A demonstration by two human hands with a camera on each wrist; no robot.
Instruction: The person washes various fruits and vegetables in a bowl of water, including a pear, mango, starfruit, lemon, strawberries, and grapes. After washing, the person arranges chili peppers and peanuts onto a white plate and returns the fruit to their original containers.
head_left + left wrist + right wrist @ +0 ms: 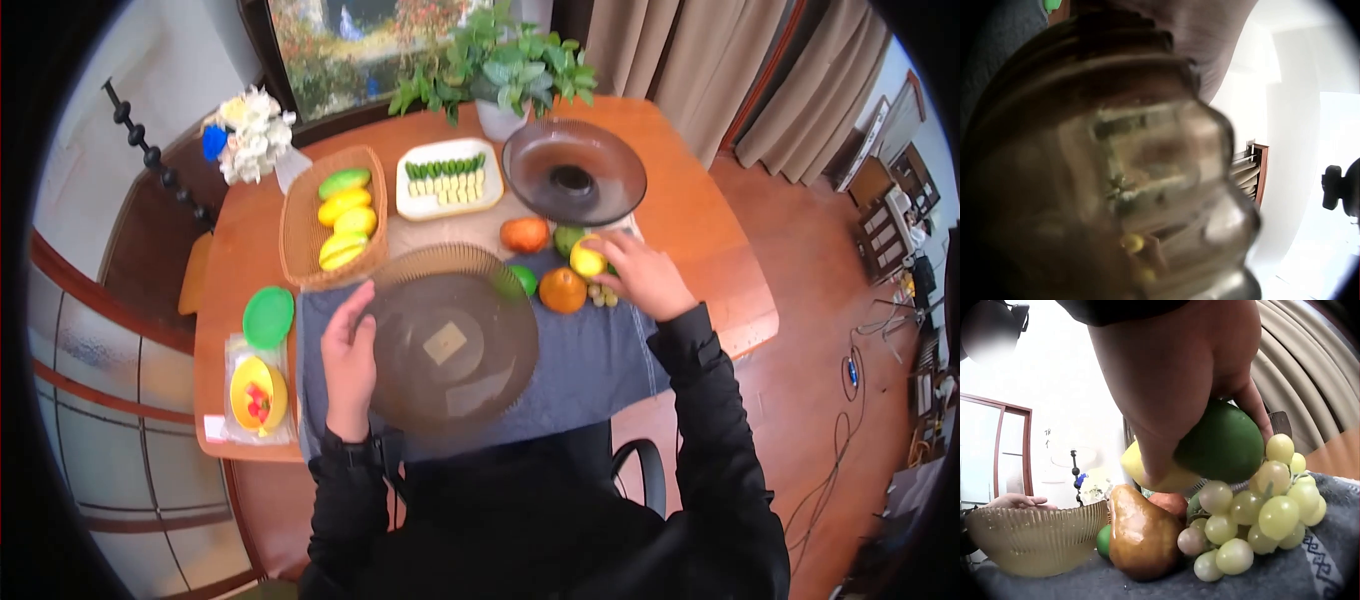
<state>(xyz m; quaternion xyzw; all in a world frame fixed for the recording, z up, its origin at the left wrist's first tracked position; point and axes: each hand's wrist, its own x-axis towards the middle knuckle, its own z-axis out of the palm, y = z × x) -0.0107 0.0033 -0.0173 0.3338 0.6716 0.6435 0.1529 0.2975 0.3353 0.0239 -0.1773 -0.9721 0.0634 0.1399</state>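
A ribbed, see-through brown bowl (470, 365) stands on the dark blue cloth. My left hand (350, 365) is at its left side, fingers loosely extended by the rim; in the right wrist view the left hand (1019, 501) shows just above the bowl (1038, 540). My right hand (648, 280) holds a yellow fruit (587, 257) above the other fruit. A dark green fruit (1222, 440) is under the right palm, beside the yellow one (1135, 465). Below are a brown pear (1141, 537) and pale green grapes (1279, 517). The bowl's ribbed glass (1066, 187) fills much of the left wrist view.
Behind are a basket (300, 225) of yellow and green fruit, a white tray (420, 208), a dark wide bowl (625, 180) and a potted plant (500, 75). At the left lie a green lid (268, 317) and a yellow bowl (240, 390) with red pieces.
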